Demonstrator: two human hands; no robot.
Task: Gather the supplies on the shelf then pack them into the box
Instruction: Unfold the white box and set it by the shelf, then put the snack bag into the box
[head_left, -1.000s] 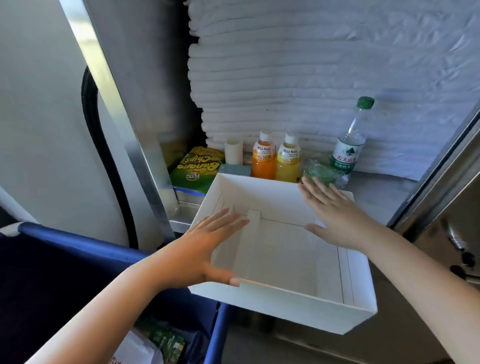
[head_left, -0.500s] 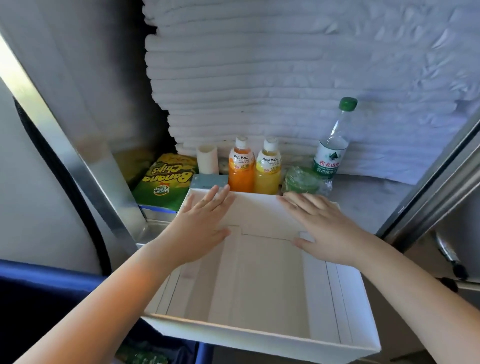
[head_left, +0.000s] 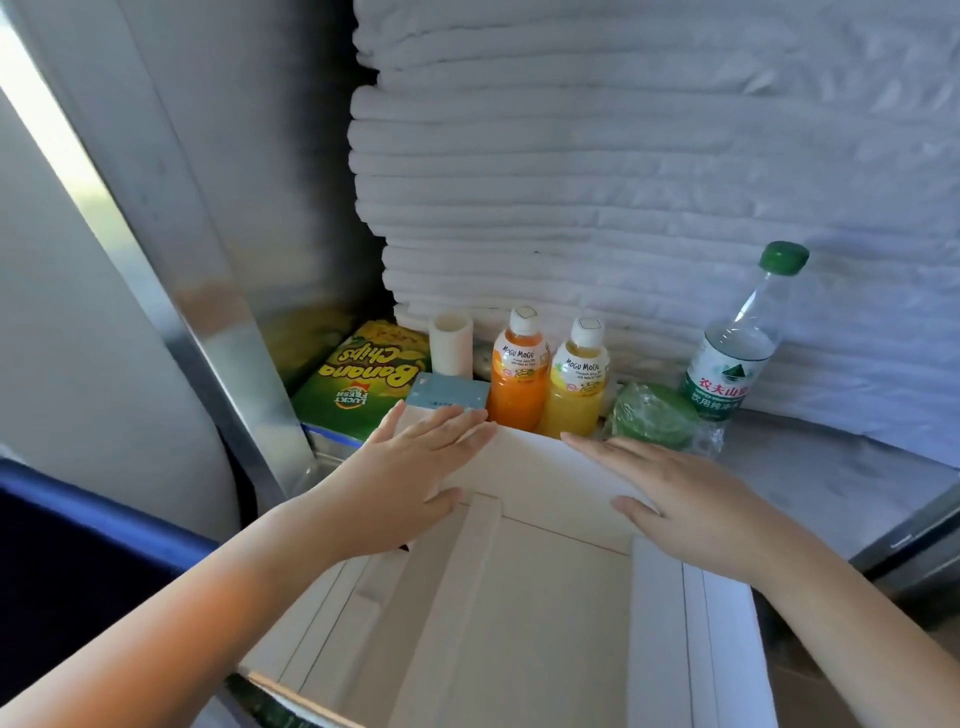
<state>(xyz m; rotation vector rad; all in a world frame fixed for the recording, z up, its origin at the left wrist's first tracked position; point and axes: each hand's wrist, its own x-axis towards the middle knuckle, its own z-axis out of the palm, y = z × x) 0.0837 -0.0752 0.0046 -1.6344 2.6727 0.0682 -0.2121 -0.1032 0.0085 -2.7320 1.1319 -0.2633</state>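
Note:
An open white cardboard box (head_left: 524, 613) sits on the shelf edge in front of me. My left hand (head_left: 410, 478) and my right hand (head_left: 670, 499) lie flat with straight fingers over its far rim, holding nothing. Just behind the box stand an orange juice bottle (head_left: 519, 376), a yellow juice bottle (head_left: 577, 382), a small white cup (head_left: 451, 343), a grey-blue packet (head_left: 448, 394), a green wrapped bundle (head_left: 653, 414), a water bottle (head_left: 737, 345) with a green cap, and a green bag of banana chips (head_left: 358, 382).
A tall stack of folded white linen (head_left: 597, 171) fills the back of the steel shelf (head_left: 831, 478). A metal frame post (head_left: 171, 270) runs diagonally on the left. A blue rail (head_left: 104, 514) lies at lower left.
The box has slid farther onto the shelf toward the bottles. Both hands have moved forward from its sides to its far rim.

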